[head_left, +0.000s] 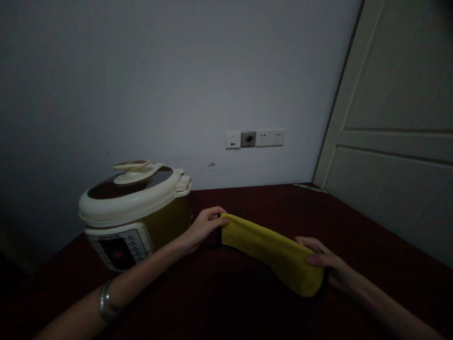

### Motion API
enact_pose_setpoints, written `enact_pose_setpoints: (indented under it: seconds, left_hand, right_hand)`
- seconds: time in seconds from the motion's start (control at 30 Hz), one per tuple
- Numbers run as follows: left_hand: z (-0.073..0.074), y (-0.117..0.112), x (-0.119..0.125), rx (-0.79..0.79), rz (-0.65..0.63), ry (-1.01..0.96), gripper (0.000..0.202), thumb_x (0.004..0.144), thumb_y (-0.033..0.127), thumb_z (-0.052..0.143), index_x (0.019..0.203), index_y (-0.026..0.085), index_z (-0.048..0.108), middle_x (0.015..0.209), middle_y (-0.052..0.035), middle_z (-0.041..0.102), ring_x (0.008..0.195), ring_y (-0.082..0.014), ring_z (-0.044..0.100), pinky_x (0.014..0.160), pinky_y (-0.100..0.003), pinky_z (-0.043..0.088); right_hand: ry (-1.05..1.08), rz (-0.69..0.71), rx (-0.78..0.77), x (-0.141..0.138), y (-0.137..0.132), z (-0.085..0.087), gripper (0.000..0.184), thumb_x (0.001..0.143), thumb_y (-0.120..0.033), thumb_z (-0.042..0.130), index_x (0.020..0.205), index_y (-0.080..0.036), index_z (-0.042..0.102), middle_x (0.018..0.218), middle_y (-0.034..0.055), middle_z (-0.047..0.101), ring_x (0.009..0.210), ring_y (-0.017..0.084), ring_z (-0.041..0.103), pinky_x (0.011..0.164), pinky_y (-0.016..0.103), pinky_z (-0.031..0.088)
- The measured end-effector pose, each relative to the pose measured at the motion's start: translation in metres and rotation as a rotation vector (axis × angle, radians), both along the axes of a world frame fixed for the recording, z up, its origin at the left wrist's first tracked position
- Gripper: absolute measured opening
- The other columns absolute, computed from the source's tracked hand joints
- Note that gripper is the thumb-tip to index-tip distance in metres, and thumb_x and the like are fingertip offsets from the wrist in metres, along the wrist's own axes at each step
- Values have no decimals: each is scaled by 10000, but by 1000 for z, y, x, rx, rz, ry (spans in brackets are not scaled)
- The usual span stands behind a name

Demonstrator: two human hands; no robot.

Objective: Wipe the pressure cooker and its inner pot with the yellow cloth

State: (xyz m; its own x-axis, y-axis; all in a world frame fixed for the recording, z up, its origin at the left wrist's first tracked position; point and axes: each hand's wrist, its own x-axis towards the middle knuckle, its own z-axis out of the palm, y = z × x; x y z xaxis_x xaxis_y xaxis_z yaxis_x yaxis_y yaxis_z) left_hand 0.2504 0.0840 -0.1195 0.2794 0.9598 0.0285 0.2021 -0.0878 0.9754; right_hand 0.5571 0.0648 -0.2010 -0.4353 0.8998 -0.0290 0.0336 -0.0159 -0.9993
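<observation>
A long folded yellow cloth (265, 245) with a dark edge is stretched between my two hands above the dark red tabletop. My left hand (207, 226) pinches its upper left corner between thumb and fingers. At the wider right end, my right hand (325, 259) grips the cloth, thumb on the yellow face and the other fingers partly hidden behind it. The cloth slopes down from left to right. Just left of my left hand stands an electric pressure cooker (134, 208) with a white lid rim and a control panel.
The tabletop (244, 203) meets a pale wall (198, 85) at the back, where a row of sockets (255, 139) is mounted. A panelled door (392, 137) rises on the right. A thin strip (309, 188) lies near the far right corner.
</observation>
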Motion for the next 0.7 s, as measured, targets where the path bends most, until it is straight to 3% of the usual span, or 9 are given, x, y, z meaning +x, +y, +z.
enact_pose_setpoints:
  seconds: [0.1, 0.23, 0.33, 0.5, 0.6, 0.7]
  left_hand:
    - [3, -1, 3, 2, 76, -59, 236, 704, 343, 588, 849, 156, 594, 720, 9, 568, 662, -120, 509, 586, -220, 365]
    - [-13, 3, 1, 18, 151, -54, 248, 724, 373, 570, 837, 154, 592, 713, 13, 556, 651, -112, 499, 566, -209, 360]
    - [-30, 2, -4, -92, 142, -54, 252, 725, 381, 568, 836, 155, 579, 675, 32, 520, 569, -79, 454, 508, -192, 318]
    - [-72, -10, -8, -412, 48, -8, 251, 692, 348, 607, 851, 166, 541, 639, 49, 478, 516, -63, 435, 473, -188, 285]
    - [-94, -18, -6, -448, 36, 69, 272, 685, 345, 613, 883, 176, 536, 708, 34, 504, 581, -83, 471, 476, -189, 305]
    - [-104, -23, -5, -442, 57, 99, 292, 681, 370, 613, 888, 176, 547, 745, 22, 516, 650, -102, 496, 501, -194, 341]
  right_hand:
    - [136, -175, -99, -6, -4, 0, 347, 519, -475, 635, 623, -212, 435, 664, 23, 502, 625, 182, 510, 543, 279, 413]
    - [62, -177, -72, -8, 4, -4, 341, 598, -424, 674, 624, -200, 418, 608, -29, 429, 546, 104, 430, 464, 203, 346]
    - [-174, -123, -81, 3, 10, -6, 362, 613, -439, 715, 673, -190, 459, 594, -53, 428, 491, 64, 391, 397, 165, 294]
    - [-350, 19, -123, 32, 13, -7, 398, 626, -476, 728, 779, -198, 486, 648, -50, 479, 543, 79, 495, 437, 174, 444]
    - [-431, 42, -135, 42, 19, -12, 398, 656, -515, 698, 830, -185, 560, 669, -25, 530, 549, 95, 537, 464, 203, 499]
    - [-404, -18, -128, 45, 26, -20, 378, 672, -512, 691, 780, -158, 611, 647, -10, 541, 552, 93, 545, 449, 179, 490]
